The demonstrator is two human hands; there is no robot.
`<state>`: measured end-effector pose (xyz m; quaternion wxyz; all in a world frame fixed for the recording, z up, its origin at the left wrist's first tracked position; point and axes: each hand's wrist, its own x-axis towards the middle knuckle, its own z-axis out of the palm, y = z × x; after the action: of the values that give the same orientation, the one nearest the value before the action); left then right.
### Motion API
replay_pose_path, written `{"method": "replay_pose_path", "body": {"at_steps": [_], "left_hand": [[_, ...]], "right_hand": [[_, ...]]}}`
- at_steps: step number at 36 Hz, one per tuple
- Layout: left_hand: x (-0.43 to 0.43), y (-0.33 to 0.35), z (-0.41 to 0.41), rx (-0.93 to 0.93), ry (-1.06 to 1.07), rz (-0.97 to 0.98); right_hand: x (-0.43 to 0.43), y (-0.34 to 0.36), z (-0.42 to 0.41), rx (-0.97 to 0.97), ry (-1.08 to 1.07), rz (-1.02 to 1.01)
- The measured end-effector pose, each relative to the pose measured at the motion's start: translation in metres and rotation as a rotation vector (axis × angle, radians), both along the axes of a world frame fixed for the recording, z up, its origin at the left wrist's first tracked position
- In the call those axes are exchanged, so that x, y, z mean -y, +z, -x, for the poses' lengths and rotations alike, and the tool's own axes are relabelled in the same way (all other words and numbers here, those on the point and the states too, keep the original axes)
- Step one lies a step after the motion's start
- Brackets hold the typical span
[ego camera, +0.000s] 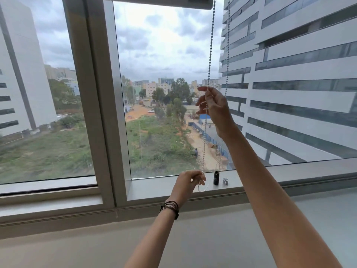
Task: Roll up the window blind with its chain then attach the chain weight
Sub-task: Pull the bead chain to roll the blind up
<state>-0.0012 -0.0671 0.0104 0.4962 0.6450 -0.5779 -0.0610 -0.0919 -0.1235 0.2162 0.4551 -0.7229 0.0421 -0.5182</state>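
Note:
A beaded chain hangs in two strands from the blind's bottom rail, which sits rolled up at the top of the window. My right hand is raised and pinches the left strand between thumb and fingers. Lower down, my left hand grips the same strand just above the sill, and the chain's bottom loop curls out below it. A black cylindrical chain weight stands upright on the sill, right of my left hand. Beside it lies a small clear clip piece.
A grey window frame post rises left of the pane. The wide sill ledge runs along the glass, with a lower grey ledge in front of it. Buildings and trees show outside.

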Motion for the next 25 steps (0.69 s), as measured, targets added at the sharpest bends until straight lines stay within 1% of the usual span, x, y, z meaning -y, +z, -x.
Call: {"method": "replay_pose_path", "body": {"at_steps": [3,6,9,13,18,22,25], "left_hand": [[0.001,0.004,-0.006,0.025,-0.003,-0.024],[0.002,0.011,-0.012,0.026,-0.024,-0.045],[0.002,0.02,-0.015,0.021,-0.033,-0.01],[0.003,0.041,-0.01,-0.007,-0.004,0.144],[0.006,0.093,-0.005,-0.19,0.022,0.408],[0.003,0.149,0.002,-0.364,-0.036,0.525],[0.001,0.189,0.007,-0.397,-0.105,0.569]], "right_hand": [[-0.004,0.008,0.001,0.035,-0.055,0.031],[-0.009,0.009,0.002,0.029,-0.035,0.054],[-0.011,0.008,0.002,0.02,-0.034,0.081],[-0.011,0.007,0.003,0.023,-0.018,0.126],[-0.009,0.005,0.003,0.025,-0.04,0.154],[-0.008,0.006,0.003,0.043,-0.046,0.187],[-0.006,0.005,0.002,0.047,-0.053,0.214]]}}
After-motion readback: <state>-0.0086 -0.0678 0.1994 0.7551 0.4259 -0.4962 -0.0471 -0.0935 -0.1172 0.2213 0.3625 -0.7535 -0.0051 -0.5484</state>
